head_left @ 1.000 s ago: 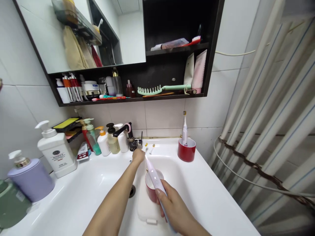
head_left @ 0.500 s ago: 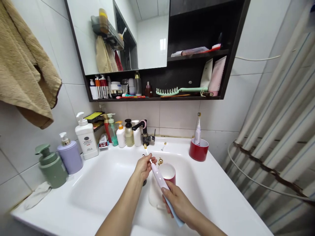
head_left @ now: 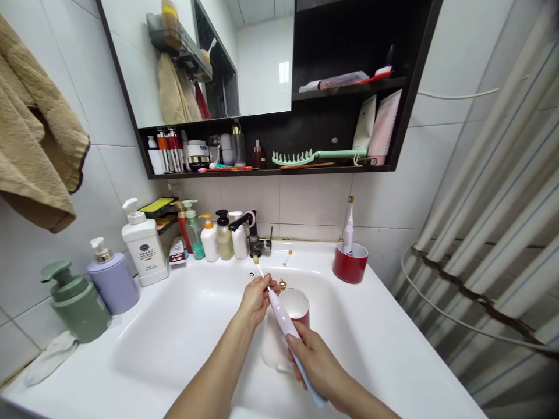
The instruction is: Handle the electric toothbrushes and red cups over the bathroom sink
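My right hand grips the handle of a pale pink electric toothbrush and seems to hold the red cup too, over the white sink. My left hand pinches the thin neck of the toothbrush near its brush head. The black faucet stands just behind both hands.
A second red cup with another electric toothbrush stands at the back right of the sink. Several pump bottles line the left and back rim. A dark shelf with toiletries and a green hairbrush hangs above. A tan towel hangs left, a curtain right.
My left hand drew back from the faucet and closed on the toothbrush neck. The view swung left and back, so the towel and green bottle came into sight.
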Action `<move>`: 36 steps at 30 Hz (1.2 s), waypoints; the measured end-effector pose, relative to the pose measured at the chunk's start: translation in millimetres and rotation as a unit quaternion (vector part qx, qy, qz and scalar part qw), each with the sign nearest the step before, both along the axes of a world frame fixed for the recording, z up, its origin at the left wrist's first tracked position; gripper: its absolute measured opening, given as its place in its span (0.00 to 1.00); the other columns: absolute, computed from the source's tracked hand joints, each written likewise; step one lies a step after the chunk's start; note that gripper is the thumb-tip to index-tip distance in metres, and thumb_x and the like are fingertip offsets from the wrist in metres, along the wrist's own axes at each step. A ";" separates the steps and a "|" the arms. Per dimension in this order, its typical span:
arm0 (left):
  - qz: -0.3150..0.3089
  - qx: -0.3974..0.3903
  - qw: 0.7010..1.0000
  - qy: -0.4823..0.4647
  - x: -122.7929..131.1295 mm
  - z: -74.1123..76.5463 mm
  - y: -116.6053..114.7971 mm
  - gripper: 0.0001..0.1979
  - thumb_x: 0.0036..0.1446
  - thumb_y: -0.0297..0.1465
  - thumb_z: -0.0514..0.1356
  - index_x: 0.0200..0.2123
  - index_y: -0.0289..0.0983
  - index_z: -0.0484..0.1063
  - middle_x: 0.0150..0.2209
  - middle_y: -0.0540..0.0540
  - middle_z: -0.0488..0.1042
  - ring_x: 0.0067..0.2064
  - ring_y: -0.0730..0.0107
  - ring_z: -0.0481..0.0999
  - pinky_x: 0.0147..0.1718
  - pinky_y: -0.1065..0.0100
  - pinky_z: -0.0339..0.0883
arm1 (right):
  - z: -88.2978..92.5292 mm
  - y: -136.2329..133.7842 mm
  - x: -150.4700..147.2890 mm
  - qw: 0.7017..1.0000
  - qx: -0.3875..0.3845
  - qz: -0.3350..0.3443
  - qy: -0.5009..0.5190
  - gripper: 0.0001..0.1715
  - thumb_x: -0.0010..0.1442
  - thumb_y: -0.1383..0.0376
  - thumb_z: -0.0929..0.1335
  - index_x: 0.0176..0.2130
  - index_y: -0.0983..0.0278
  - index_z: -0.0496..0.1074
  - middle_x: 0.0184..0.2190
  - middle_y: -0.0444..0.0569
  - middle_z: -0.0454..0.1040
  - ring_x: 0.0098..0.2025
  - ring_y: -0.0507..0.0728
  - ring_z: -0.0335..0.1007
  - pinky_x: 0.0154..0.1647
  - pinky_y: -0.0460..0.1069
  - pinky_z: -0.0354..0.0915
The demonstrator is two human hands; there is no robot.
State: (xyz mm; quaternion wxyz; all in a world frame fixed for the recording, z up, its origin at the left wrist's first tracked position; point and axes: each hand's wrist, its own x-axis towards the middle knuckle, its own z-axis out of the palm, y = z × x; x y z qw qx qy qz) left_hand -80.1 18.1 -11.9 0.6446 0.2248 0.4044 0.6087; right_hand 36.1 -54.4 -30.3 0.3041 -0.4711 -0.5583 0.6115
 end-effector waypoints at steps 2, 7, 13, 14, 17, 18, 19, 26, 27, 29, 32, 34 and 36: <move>-0.017 0.004 1.000 -0.009 1.7 -0.4 -1.0 0.05 0.44 0.27 0.54 0.20 0.33 0.60 0.16 0.51 0.64 0.19 0.79 0.67 0.21 0.76 0.61 | 0.9 0.7 0.1 1.000 -0.010 0.003 0.019 0.13 0.50 0.58 0.55 0.33 0.64 0.56 0.19 0.39 0.58 0.12 0.43 0.52 0.10 0.40 0.50; -0.031 0.013 0.999 -0.039 7.9 1.8 -5.5 0.06 0.46 0.29 0.52 0.21 0.33 0.60 0.17 0.50 0.64 0.20 0.78 0.67 0.23 0.73 0.62 | 0.3 3.3 1.0 0.999 -0.009 -0.002 0.050 0.14 0.50 0.56 0.56 0.31 0.64 0.56 0.20 0.39 0.58 0.13 0.44 0.53 0.12 0.41 0.51; -0.023 0.041 0.999 -0.017 11.5 3.8 -8.9 0.06 0.46 0.29 0.52 0.21 0.33 0.60 0.18 0.50 0.65 0.22 0.77 0.68 0.25 0.73 0.61 | -2.1 4.1 -0.2 0.998 0.055 -0.036 -0.004 0.16 0.49 0.57 0.57 0.35 0.65 0.56 0.18 0.38 0.57 0.13 0.45 0.53 0.12 0.41 0.51; -0.023 0.040 0.999 -0.016 11.5 3.8 -8.9 0.06 0.46 0.29 0.51 0.21 0.33 0.60 0.18 0.50 0.65 0.21 0.77 0.68 0.25 0.73 0.61 | -1.4 3.6 -0.6 0.998 0.051 -0.035 -0.001 0.16 0.49 0.57 0.56 0.35 0.65 0.56 0.18 0.38 0.57 0.13 0.44 0.53 0.12 0.41 0.51; -0.032 0.037 0.999 -0.017 11.4 4.0 -9.0 0.06 0.46 0.28 0.51 0.21 0.33 0.60 0.17 0.50 0.65 0.20 0.77 0.67 0.25 0.73 0.61 | 1.3 1.8 -1.5 0.999 0.016 -0.020 0.026 0.15 0.50 0.57 0.55 0.34 0.65 0.56 0.18 0.38 0.56 0.13 0.44 0.52 0.12 0.42 0.51; -0.037 0.038 0.998 -0.015 11.4 4.3 -9.2 0.06 0.46 0.28 0.51 0.20 0.33 0.60 0.16 0.50 0.65 0.20 0.77 0.67 0.25 0.73 0.61 | 1.9 1.4 -1.6 0.999 0.017 -0.020 0.029 0.15 0.50 0.57 0.55 0.34 0.65 0.56 0.18 0.38 0.56 0.13 0.44 0.52 0.12 0.42 0.51; -0.041 0.041 0.998 -0.011 11.4 4.6 -9.5 0.06 0.46 0.28 0.51 0.20 0.33 0.60 0.17 0.50 0.65 0.20 0.77 0.67 0.25 0.72 0.61 | 2.2 1.2 -1.6 0.999 0.027 -0.025 0.026 0.15 0.50 0.57 0.56 0.34 0.65 0.56 0.18 0.38 0.56 0.13 0.44 0.52 0.12 0.42 0.51; -0.054 0.048 0.997 0.000 10.9 4.5 -9.8 0.06 0.45 0.29 0.52 0.20 0.33 0.60 0.17 0.49 0.66 0.21 0.77 0.67 0.27 0.71 0.61 | 4.8 -0.5 -1.9 0.997 -0.010 -0.016 0.075 0.15 0.49 0.55 0.56 0.30 0.64 0.56 0.18 0.38 0.57 0.13 0.44 0.52 0.13 0.42 0.50; -0.056 0.049 0.997 -0.002 11.1 4.2 -9.6 0.06 0.45 0.29 0.53 0.20 0.33 0.60 0.17 0.50 0.66 0.21 0.77 0.67 0.27 0.71 0.61 | 5.2 -0.7 -1.9 0.996 -0.019 -0.009 0.085 0.15 0.49 0.54 0.56 0.29 0.64 0.56 0.18 0.38 0.57 0.13 0.44 0.51 0.13 0.42 0.50; -0.055 0.060 0.997 -0.002 11.7 3.7 -9.2 0.06 0.44 0.30 0.53 0.20 0.33 0.60 0.17 0.50 0.65 0.21 0.77 0.67 0.27 0.71 0.61 | 5.3 -0.8 -1.8 0.997 -0.005 -0.019 0.076 0.15 0.48 0.55 0.57 0.30 0.64 0.56 0.17 0.38 0.56 0.14 0.44 0.51 0.13 0.42 0.50; -0.057 0.077 0.995 0.000 12.6 3.7 -9.3 0.06 0.44 0.30 0.53 0.20 0.33 0.60 0.17 0.50 0.65 0.21 0.76 0.67 0.27 0.71 0.61 | 5.0 -1.2 -1.4 0.997 0.011 -0.038 0.061 0.15 0.48 0.55 0.58 0.33 0.63 0.55 0.16 0.37 0.55 0.14 0.45 0.52 0.14 0.42 0.51; -0.064 0.077 0.995 -0.007 12.6 4.0 -9.4 0.06 0.44 0.29 0.53 0.20 0.33 0.60 0.17 0.50 0.65 0.21 0.76 0.67 0.27 0.71 0.61 | 5.5 -2.1 -1.4 0.995 -0.016 -0.018 0.093 0.14 0.49 0.55 0.57 0.32 0.63 0.55 0.18 0.38 0.56 0.14 0.44 0.52 0.14 0.42 0.50; -0.070 0.074 0.995 -0.013 12.3 4.1 -9.4 0.06 0.44 0.29 0.53 0.20 0.33 0.59 0.17 0.50 0.65 0.21 0.77 0.67 0.28 0.70 0.61 | 6.4 -3.0 -1.9 0.991 -0.041 0.003 0.127 0.13 0.50 0.56 0.56 0.30 0.63 0.54 0.19 0.38 0.57 0.14 0.44 0.52 0.14 0.42 0.50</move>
